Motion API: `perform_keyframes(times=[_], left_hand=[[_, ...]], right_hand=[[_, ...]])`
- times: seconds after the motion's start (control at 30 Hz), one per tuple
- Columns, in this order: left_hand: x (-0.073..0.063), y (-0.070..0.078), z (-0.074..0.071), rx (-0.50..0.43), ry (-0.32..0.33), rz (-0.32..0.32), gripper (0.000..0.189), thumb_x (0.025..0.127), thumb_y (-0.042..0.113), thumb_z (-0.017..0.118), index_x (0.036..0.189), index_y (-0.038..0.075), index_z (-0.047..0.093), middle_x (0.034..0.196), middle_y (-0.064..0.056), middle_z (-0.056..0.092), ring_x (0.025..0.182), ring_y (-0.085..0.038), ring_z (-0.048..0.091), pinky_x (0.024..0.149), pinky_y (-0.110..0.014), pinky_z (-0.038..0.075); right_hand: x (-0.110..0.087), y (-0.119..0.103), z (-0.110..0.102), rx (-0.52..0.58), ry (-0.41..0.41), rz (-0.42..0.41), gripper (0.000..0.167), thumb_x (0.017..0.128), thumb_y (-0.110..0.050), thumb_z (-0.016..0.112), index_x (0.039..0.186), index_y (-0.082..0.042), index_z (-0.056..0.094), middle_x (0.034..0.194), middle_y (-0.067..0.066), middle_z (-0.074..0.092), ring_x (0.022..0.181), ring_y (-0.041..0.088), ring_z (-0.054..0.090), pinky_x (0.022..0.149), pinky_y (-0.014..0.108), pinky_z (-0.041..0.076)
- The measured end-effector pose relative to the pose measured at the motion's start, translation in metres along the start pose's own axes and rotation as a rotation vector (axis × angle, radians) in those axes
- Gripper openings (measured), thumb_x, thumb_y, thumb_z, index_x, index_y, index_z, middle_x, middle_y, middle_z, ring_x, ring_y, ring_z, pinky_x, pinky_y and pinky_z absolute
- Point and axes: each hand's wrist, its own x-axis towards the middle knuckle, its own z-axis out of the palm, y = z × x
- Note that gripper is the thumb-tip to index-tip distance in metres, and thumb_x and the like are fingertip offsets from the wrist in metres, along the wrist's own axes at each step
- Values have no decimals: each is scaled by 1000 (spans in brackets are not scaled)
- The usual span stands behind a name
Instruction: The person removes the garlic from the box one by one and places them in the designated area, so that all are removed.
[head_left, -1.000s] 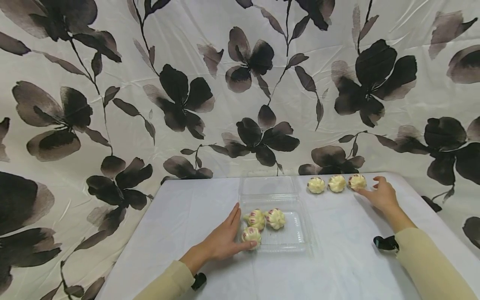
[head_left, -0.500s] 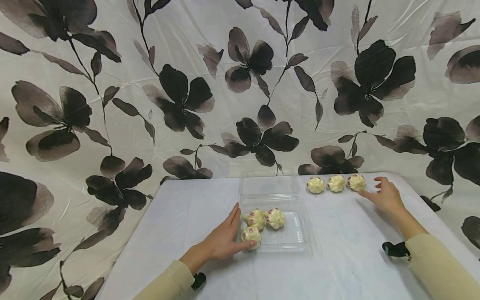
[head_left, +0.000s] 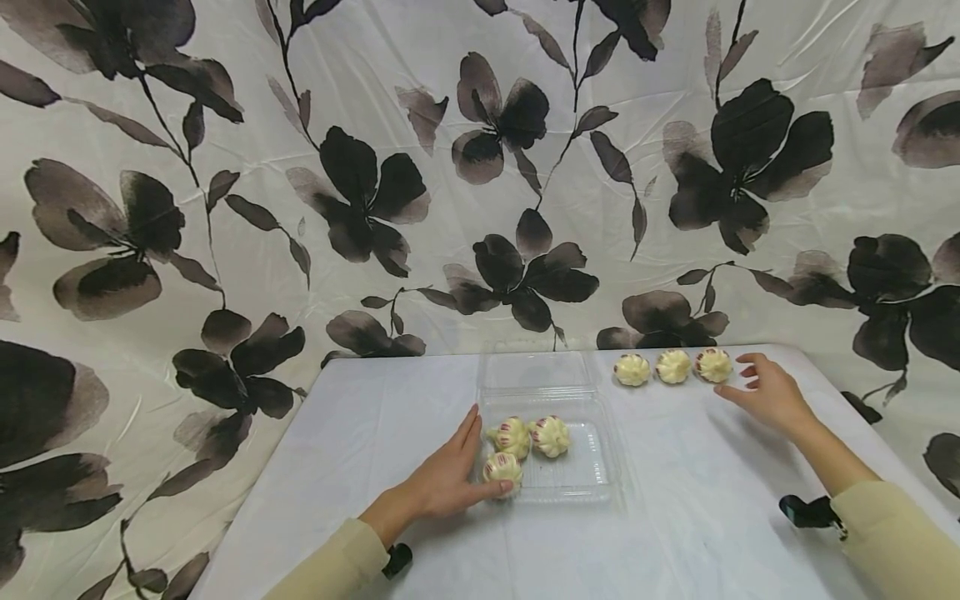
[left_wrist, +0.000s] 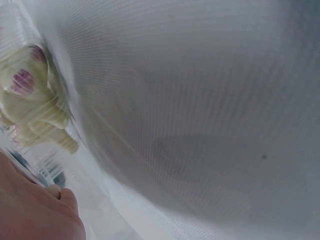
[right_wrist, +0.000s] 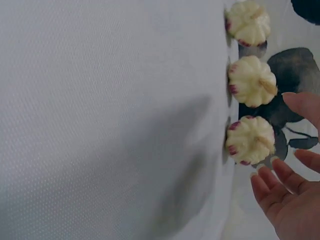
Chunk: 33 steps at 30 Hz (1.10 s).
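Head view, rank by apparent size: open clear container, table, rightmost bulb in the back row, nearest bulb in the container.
1. Table
2. Open clear container
3. Unranked: container's nearest bulb and row's rightmost bulb look nearly alike, and the first is nearer the camera.

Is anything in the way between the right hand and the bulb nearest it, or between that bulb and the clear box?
Nothing visible blocks the right hand from the nearest bulb; just a gap. From there, diagonally to the clear box, only white cloth and the box's right rim lie between; its lid is open.
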Motion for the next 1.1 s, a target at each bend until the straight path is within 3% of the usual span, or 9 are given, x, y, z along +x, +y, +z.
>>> perform_keyframes(times=[0.5,1.1], left_hand=[[0,0,0,-14,9,5,123,87,83,52,164,0,3,172,-11,-6,154,-33,21,120,-48,31],[0,-1,1,-19,6,-3,124,85,85,52,164,3,2,173,-9,-7,154,-32,22,119,-48,33]], right_hand=[[-15,-41,9,0,-42,-148,54,97,-22,70,132,14,50,118,33,60,107,47,59,85,58,51],[-31,-81,25,76,-61,-342,45,91,-10,78,126,10,58,113,23,65,103,40,63,84,54,55]])
